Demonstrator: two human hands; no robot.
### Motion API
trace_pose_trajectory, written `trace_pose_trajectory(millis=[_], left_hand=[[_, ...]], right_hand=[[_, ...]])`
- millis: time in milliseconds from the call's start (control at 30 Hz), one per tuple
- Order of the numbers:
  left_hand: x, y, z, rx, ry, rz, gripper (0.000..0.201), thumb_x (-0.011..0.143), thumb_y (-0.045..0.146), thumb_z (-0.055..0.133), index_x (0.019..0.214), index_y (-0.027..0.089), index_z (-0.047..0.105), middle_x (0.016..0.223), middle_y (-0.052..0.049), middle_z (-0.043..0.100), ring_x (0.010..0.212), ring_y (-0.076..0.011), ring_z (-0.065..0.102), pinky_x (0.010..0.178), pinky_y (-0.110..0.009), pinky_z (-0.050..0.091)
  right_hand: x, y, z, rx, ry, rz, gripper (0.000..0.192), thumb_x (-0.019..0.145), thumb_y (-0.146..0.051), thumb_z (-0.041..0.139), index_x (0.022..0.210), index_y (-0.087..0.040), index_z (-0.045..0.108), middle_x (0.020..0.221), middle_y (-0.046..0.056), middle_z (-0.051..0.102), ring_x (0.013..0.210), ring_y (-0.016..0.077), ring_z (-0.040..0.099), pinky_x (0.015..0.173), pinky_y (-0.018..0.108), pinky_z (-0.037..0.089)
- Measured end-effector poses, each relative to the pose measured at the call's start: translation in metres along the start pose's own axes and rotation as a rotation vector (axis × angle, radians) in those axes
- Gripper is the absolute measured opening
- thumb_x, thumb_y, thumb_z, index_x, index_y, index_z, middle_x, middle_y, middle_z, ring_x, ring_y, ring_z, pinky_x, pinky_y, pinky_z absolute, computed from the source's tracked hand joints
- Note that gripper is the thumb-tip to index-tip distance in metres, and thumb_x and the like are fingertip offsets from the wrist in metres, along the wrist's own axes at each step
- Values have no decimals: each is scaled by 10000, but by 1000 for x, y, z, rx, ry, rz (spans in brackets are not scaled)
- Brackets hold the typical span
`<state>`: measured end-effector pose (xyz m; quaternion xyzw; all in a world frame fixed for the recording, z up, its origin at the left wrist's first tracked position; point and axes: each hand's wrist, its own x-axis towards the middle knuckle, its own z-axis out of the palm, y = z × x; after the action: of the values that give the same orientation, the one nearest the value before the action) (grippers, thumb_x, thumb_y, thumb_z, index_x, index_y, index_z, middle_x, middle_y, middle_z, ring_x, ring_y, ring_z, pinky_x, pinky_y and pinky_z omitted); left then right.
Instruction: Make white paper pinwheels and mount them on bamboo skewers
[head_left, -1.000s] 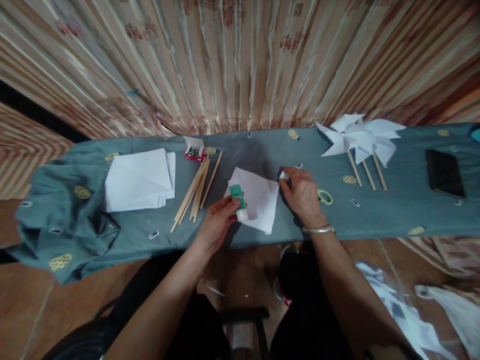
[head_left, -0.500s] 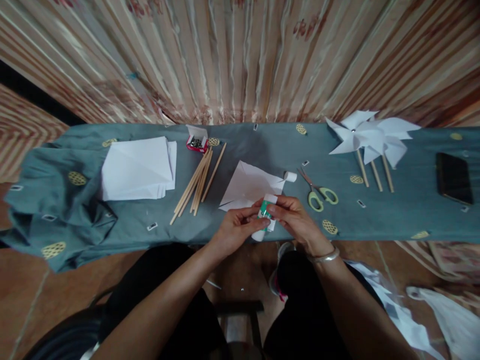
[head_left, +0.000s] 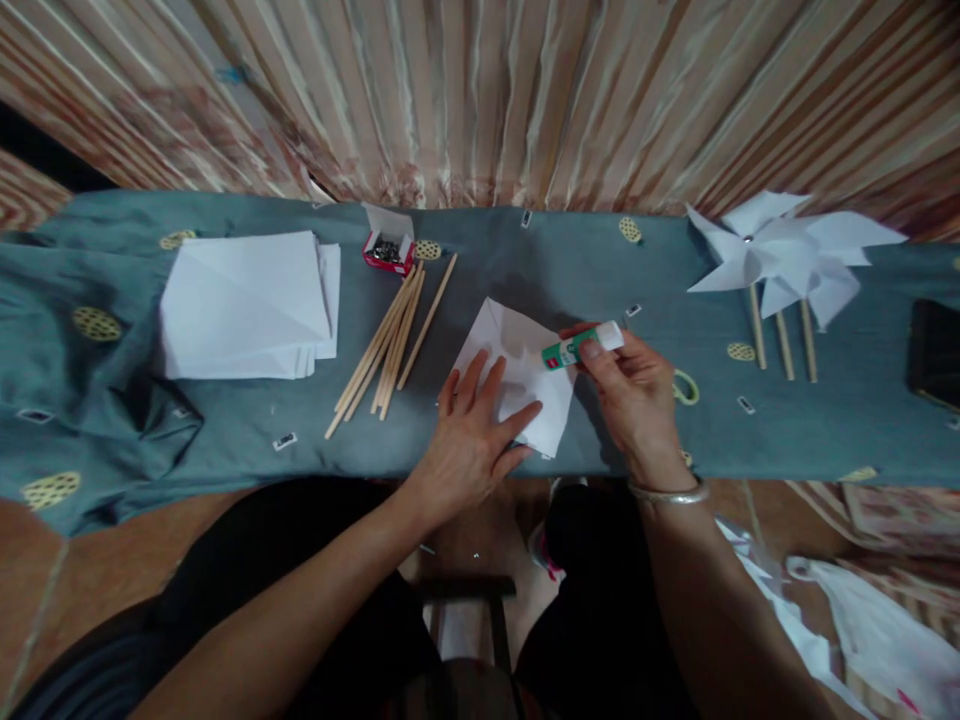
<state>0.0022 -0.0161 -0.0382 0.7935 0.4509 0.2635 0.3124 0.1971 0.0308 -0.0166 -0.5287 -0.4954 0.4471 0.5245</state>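
- I have the left hand (head_left: 466, 445) flat, fingers spread, on the white paper sheet (head_left: 517, 330), its wrist across the table's near edge.
- My right hand (head_left: 637, 400) is apart from the left and closed around the green-and-white glue stick (head_left: 566, 353); I can't tell whether the stick's left tip touches the paper.
- The sheet lies mid-length on the cloth-covered table (head_left: 480, 235), its lowest corner just inside the near edge, so my margin there is thin; a broad band of cloth runs from its top corner to the far edge.
- To the left, wooden sticks (head_left: 386, 350) slant between the sheet and the paper stack (head_left: 244, 305), one just beside the bundle, with a narrow strip of cloth before the sheet.
- The red box (head_left: 388, 250) of small metal pieces stands open near the far edge.
- One green handle loop (head_left: 685, 388) shows just right of my right hand.
- Farther right, paper pinwheels (head_left: 780, 250) reach the far edge, leaving a stretch of cloth between their sticks and my right hand.
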Motion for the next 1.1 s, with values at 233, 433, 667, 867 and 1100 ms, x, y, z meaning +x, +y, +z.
trace_pose_trajectory(millis=[233, 433, 667, 867, 1100], left_hand=[[2, -4, 6, -42, -11, -15, 436, 838, 404, 657, 1266, 328, 619, 1580, -92, 326, 1495, -392, 100, 1156, -631, 10], [1, -5, 9, -65, 20, -15, 426, 811, 370, 698, 1229, 305, 647, 1564, -109, 355, 1490, -403, 121, 1157, -635, -4], [-1, -6, 11, 253, -7, 56, 473, 863, 409, 642, 1318, 307, 563, 1609, -131, 234, 1490, -413, 116, 1124, -688, 145], [-2, -5, 12, 377, -16, 81, 538, 845, 464, 653, 1345, 306, 534, 1595, -163, 230, 1475, -441, 150, 1108, -695, 197], [-2, -4, 12, 389, -10, 84, 539, 848, 466, 649, 1347, 299, 530, 1595, -152, 233, 1474, -436, 156, 1113, -692, 200]], right_hand=[[3, -4, 11, -122, -28, -29, 242, 797, -481, 721, 927, -278, 692, 834, -4, 702, 871, 191, 668, 791, 354, 546], [2, 0, 12, -190, -46, -56, 241, 802, -459, 725, 939, -263, 691, 844, -5, 709, 850, 179, 680, 797, 339, 551], [0, 2, 11, -426, -62, -153, 260, 806, -426, 718, 993, -250, 678, 914, 0, 724, 840, 188, 694, 803, 371, 571], [-2, 1, 15, -530, -98, -189, 232, 841, -398, 676, 1010, -240, 659, 930, 17, 724, 868, 211, 702, 797, 392, 583], [-3, -1, 18, -594, -119, -228, 249, 853, -387, 658, 1048, -234, 639, 978, 28, 712, 884, 211, 692, 823, 405, 578]])
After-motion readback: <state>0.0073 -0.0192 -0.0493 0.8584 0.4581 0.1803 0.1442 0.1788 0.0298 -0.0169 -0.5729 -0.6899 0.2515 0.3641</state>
